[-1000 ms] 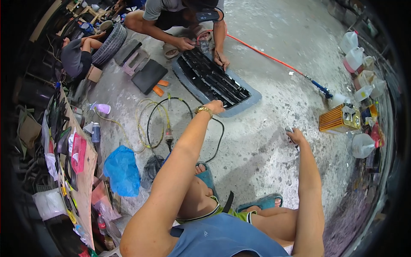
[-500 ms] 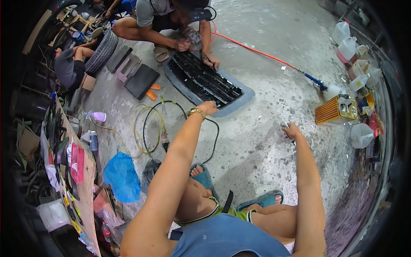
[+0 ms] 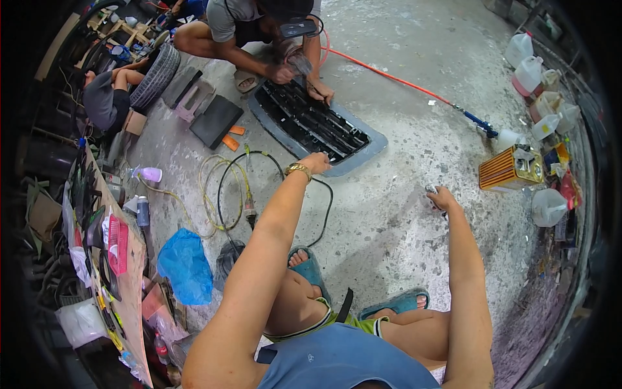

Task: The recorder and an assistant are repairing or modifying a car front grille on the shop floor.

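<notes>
A car grille [image 3: 304, 120] with black slats and a grey frame lies on the floor ahead. My left hand [image 3: 315, 163], a gold watch on its wrist, grips the grille's near edge; its fingertips are partly hidden there. Out to the right, my right hand [image 3: 442, 198] is closed around a small crumpled whitish wad [image 3: 431, 188], just above the concrete. I cannot tell whether the wad is cloth or plastic. Across the grille a co-worker crouches, one hand [image 3: 319, 91] at its far edge and the other [image 3: 281, 73] by a clear, blurred object [image 3: 299, 63].
A black cable [image 3: 331, 201] and a yellowish hose [image 3: 206, 194] loop left of my feet. A blue plastic bag [image 3: 184, 266] lies nearer. Right of me stand a striped metal can [image 3: 502, 170] and several plastic jugs. An orange air hose [image 3: 395, 78] crosses the far floor.
The co-worker's head and the hand by the clear object have shifted slightly right and down. My own hands stay almost where they were.
</notes>
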`<state>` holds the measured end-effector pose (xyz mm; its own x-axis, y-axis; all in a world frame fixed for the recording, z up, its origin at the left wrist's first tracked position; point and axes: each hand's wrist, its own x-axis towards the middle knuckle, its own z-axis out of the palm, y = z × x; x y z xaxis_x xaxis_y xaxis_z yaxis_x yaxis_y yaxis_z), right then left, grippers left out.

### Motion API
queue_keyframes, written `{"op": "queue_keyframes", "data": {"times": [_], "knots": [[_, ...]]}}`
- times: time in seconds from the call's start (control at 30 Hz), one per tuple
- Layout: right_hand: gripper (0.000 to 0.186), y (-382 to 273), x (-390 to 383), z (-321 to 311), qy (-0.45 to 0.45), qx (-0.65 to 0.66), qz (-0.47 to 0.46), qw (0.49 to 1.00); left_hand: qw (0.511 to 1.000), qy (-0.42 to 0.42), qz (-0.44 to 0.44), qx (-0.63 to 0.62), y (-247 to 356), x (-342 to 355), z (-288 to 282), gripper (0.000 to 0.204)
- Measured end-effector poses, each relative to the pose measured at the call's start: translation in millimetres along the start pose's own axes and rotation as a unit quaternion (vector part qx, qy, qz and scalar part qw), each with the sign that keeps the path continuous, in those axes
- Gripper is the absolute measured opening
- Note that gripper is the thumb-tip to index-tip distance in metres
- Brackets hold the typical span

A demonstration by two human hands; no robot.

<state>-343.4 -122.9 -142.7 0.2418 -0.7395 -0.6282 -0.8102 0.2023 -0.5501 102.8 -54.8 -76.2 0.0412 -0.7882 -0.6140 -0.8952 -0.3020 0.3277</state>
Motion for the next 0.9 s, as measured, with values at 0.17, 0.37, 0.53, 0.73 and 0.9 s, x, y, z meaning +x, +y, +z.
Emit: {"op": "queue_keyframes", "data": {"times": [0.17,0.37,0.53,0.73,0.9], "knots": [[0.031,-1.1,1.2,1.0,0.004,-0.003,-0.012,1.000,1.000,0.002,-0.002,0.004,-1.2,-2.1,-0.7,0.038],[0.042,2.7,-0.2,-0.8,0.005,-0.027,0.006,1.000,1.000,0.003,0.006,0.002,1.6,-0.6,1.3,0.038],[0.042,-0.6,-3.6,-3.0,0.011,-0.029,0.001,1.000,1.000,0.009,0.008,-0.002,-3.1,3.9,2.2,0.037],[0.038,-4.5,-11.9,-4.6,0.027,-0.010,-0.021,0.999,1.000,0.014,0.015,0.002,-0.4,2.9,0.9,0.037],[0.038,-5.6,-10.5,-4.4,0.022,-0.016,-0.023,0.999,1.000,0.001,0.008,0.011,-0.4,-0.9,-3.8,0.036]]}}
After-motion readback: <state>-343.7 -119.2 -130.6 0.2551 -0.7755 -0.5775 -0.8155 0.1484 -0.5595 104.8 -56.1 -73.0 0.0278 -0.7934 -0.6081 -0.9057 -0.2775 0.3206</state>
